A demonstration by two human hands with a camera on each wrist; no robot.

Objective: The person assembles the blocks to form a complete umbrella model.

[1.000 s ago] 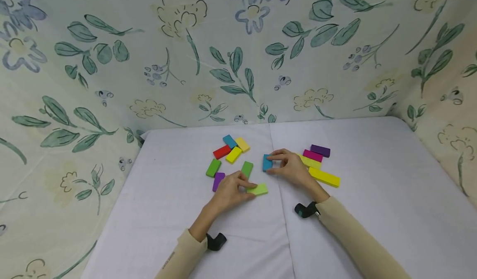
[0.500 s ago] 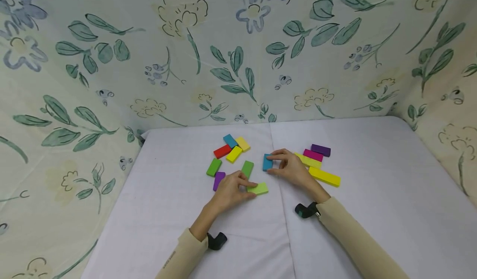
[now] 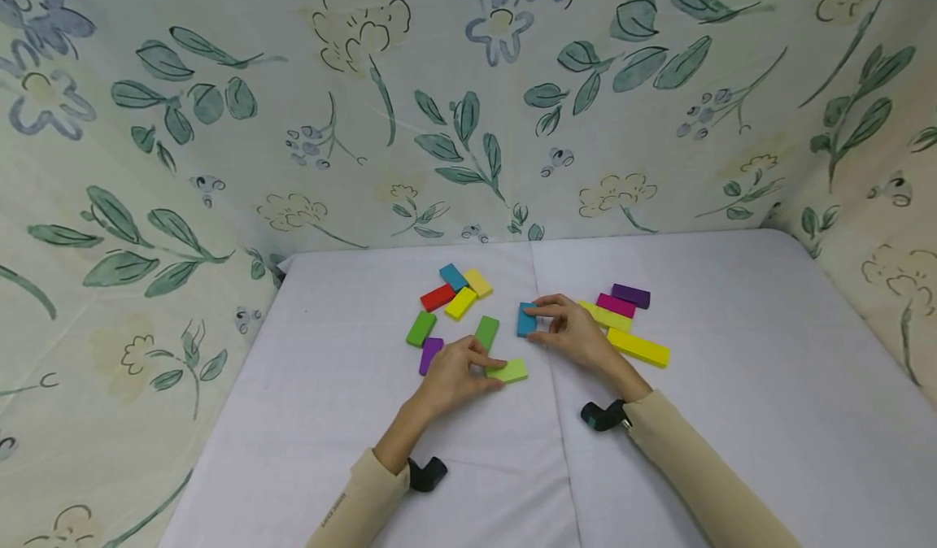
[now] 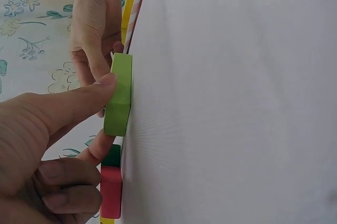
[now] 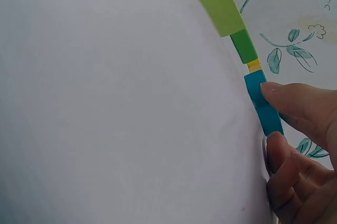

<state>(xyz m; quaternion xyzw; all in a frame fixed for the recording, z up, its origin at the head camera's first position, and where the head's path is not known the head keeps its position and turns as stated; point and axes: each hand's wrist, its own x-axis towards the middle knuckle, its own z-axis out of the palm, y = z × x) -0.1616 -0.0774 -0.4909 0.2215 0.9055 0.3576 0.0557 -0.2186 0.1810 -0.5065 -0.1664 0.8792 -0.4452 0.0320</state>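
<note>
My left hand pinches a light green block that lies flat on the white cloth. In the left wrist view the thumb lies against the face of this light green block and a finger is at its lower end. My right hand grips a blue block between thumb and finger, also at the cloth; the right wrist view shows the thumb on the blue block. A green block lies just beyond the left fingers. Partly covered by the left hand is a purple block.
To the left lie a green block, a red block, a blue block and two yellow ones. Beside the right hand are a yellow block, a pale yellow, a magenta and a dark purple block.
</note>
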